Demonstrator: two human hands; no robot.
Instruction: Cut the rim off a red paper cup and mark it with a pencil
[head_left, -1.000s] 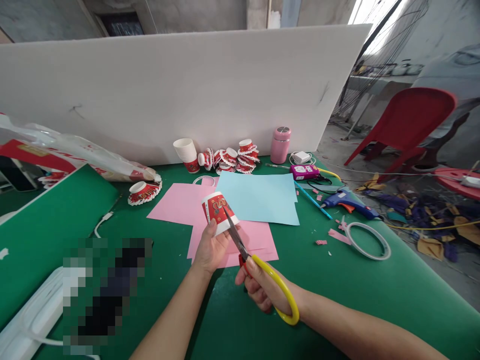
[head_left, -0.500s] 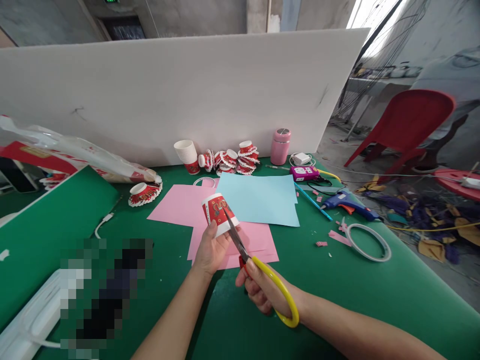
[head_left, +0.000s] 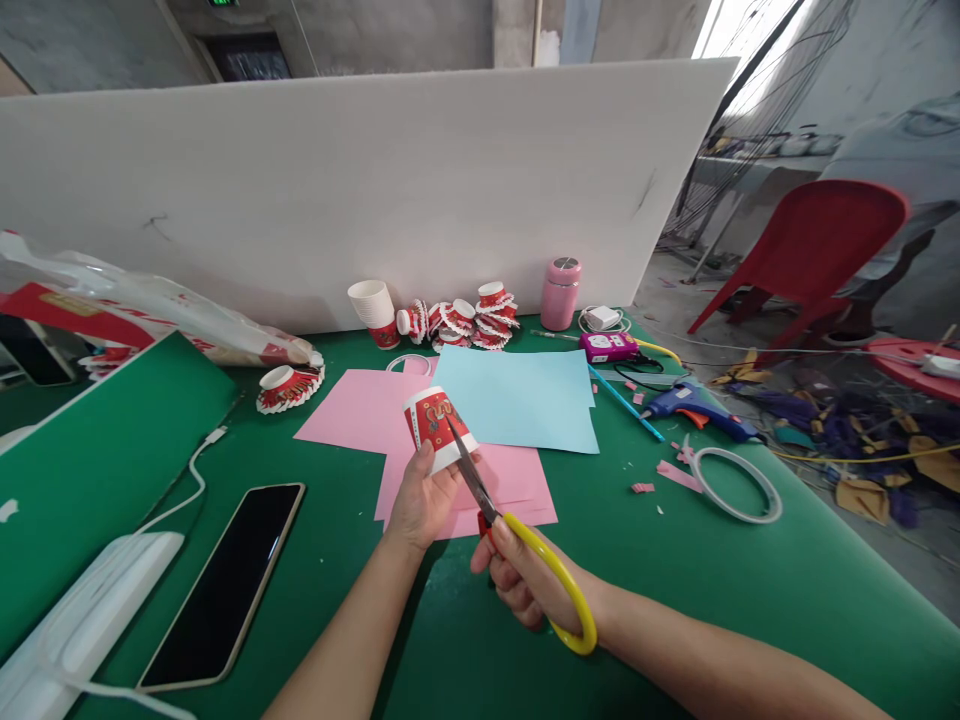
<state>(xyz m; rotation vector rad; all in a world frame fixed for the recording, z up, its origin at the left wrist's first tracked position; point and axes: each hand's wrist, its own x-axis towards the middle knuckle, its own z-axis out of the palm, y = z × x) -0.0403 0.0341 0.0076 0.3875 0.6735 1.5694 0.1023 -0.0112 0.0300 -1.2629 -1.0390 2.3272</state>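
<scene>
My left hand (head_left: 427, 498) is closed around the lower part of a red and white paper cup (head_left: 433, 418), which is tilted above the sheets. In my right hand (head_left: 525, 575) is a pair of scissors (head_left: 477, 482) with a yellow handle loop, its blades pointing up and left over the cup's printed side. Whether the blades touch the cup I cannot tell. Beneath lie pink paper (head_left: 517, 470) and light blue paper (head_left: 517, 395).
Behind stand stacked paper cups (head_left: 373, 305), several fringed cut cups (head_left: 457, 318) and a pink flask (head_left: 562, 294). A glue gun (head_left: 701, 405) and a tape roll (head_left: 736, 484) lie right. Left are a phone (head_left: 225, 585), a power strip (head_left: 90, 620) and a fringed cup (head_left: 289, 386).
My hands, the cup and the scissors have hardly moved. The phone at the left, blurred out by blocks before, now shows clearly.
</scene>
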